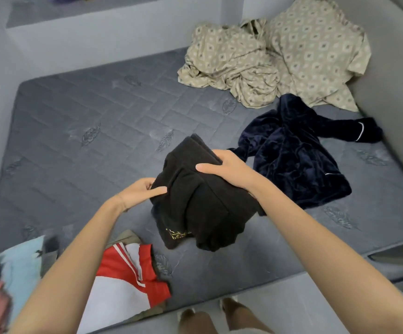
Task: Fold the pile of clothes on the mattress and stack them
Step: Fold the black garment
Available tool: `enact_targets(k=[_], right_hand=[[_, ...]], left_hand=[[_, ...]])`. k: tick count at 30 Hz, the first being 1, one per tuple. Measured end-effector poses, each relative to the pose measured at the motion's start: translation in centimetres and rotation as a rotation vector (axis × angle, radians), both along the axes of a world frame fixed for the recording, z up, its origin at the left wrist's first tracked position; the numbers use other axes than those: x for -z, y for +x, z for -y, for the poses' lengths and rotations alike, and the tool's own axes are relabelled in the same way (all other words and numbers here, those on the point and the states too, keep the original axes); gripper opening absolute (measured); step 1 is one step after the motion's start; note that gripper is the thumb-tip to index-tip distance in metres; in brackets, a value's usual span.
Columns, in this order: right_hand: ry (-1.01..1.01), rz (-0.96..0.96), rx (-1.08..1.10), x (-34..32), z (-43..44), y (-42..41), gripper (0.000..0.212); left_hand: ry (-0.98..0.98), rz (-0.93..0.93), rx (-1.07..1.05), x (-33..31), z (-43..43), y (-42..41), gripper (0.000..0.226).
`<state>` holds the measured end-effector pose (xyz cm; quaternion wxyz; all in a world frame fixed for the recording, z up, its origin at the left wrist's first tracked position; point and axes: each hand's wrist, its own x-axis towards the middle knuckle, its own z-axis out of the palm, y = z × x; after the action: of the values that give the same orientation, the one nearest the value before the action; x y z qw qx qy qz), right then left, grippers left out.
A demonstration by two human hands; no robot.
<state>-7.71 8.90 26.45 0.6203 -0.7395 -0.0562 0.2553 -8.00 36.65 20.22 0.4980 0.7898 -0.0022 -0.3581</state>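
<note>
I have the folded black garment held over the mattress, a little in from its near edge. My left hand pinches its left side, thumb on top. My right hand grips its far right side, fingers curled round the folds. A crumpled navy robe lies just to the right. Red-and-white clothes sit at the near edge, and a beige patterned sheet fills the far right corner.

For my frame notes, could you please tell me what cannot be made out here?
All in the head view:
Stack of clothes, lower left: hidden partly by the left arm, cut off by the edge.
Black garment: folded, gripped by left hand and right hand; type unclear.
Gold print: too small to read.
</note>
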Motion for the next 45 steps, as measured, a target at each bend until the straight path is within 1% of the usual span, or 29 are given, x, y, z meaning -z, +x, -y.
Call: enact_targets(k=[3,5,7,9,10,12,15,16,18,20,21,23,25,27,30,32,34,35,36,37,39,41,43,45], right_hand=[[0.077,-0.199,0.124,3.3,2.4,-0.3,0.016],[0.105,-0.312,0.22,6.3,3.6,-0.4,0.019],[0.042,-0.343,0.303,9.6,4.9,0.0,0.026],[-0.103,-0.254,0.347,13.4,6.4,0.8,0.027],[-0.195,-0.203,0.361,15.2,7.0,1.1,0.026],[-0.443,-0.108,0.357,18.9,8.1,1.4,0.029],[-0.859,0.017,0.293,23.2,10.2,1.1,0.031],[-0.94,0.028,0.301,24.5,11.1,1.0,0.033],[-1.017,0.004,0.351,26.2,12.7,0.6,0.035],[-1.052,-0.023,0.378,28.2,14.0,0.5,0.037],[-1.054,-0.038,0.38,29.1,14.5,0.5,0.038],[-0.998,-0.08,0.407,30.7,15.6,0.4,0.038],[-0.872,-0.145,0.473,32.1,16.6,0.4,0.034],[-0.759,-0.219,0.548,33.4,17.4,0.4,0.028],[-0.702,-0.268,0.661,34.8,17.6,0.6,0.028],[-0.756,-0.26,0.738,35.4,17.1,0.8,0.037],[-0.885,-0.171,0.739,35.7,16.0,1.0,0.057],[-0.952,-0.087,0.694,35.7,15.4,1.1,0.066],[-0.999,0.017,0.626,35.8,14.7,1.2,0.071],[-1.016,0.112,0.541,36.0,14.0,1.5,0.072],[-0.977,0.223,0.37,36.5,12.0,2.4,0.066],[-0.892,0.313,0.215,37.0,9.5,3.4,0.057],[-0.794,0.346,0.082,37.2,6.5,4.4,0.054],[-0.694,0.323,-0.062,37.1,3.2,4.9,0.057]], left_hand=[[-0.03,0.014,-0.129,-0.7,0.7,1.7,0.024],[0.021,0.082,-0.144,0.5,1.7,3.8,0.025],[0.09,0.16,-0.122,3.1,3.1,5.5,0.02],[0.16,0.244,-0.143,7.5,3.7,6.2,0.01],[0.214,0.291,-0.158,10.0,3.7,6.2,0.015],[0.34,0.335,-0.168,14.8,3.2,5.5,0.024],[0.495,0.289,-0.133,20.6,2.7,4.0,0.027],[0.529,0.256,-0.118,22.4,2.5,3.4,0.028],[0.615,0.188,-0.075,25.1,2.0,2.0,0.034],[0.705,0.122,-0.077,27.8,1.6,0.8,0.043],[0.743,0.08,-0.121,28.9,1.3,0.2,0.046],[0.772,-0.001,-0.29,31.0,1.1,-0.8,0.053],[0.696,-0.088,-0.543,32.6,0.9,-1.2,0.055],[0.551,-0.17,-0.756,33.8,0.8,-1.3,0.055],[0.426,-0.211,-0.907,34.9,1.1,-0.7,0.048],[0.325,-0.238,-0.961,35.1,1.6,-0.4,0.038],[0.3,-0.19,-0.916,34.9,2.2,-0.2,0.011],[0.299,-0.128,-0.9,34.9,2.4,-0.2,0.009],[0.293,-0.072,-0.876,34.7,2.4,-0.2,0.012],[0.247,-0.022,-0.855,34.4,2.6,-0.3,0.012],[0.134,0.056,-0.736,33.2,3.3,-0.8,0.012],[0.096,0.141,-0.543,32.4,4.5,-1.6,0.012],[0.136,0.283,-0.362,32.4,5.6,-2.6,0.018],[0.182,0.379,-0.232,32.5,6.0,-3.3,0.023]])
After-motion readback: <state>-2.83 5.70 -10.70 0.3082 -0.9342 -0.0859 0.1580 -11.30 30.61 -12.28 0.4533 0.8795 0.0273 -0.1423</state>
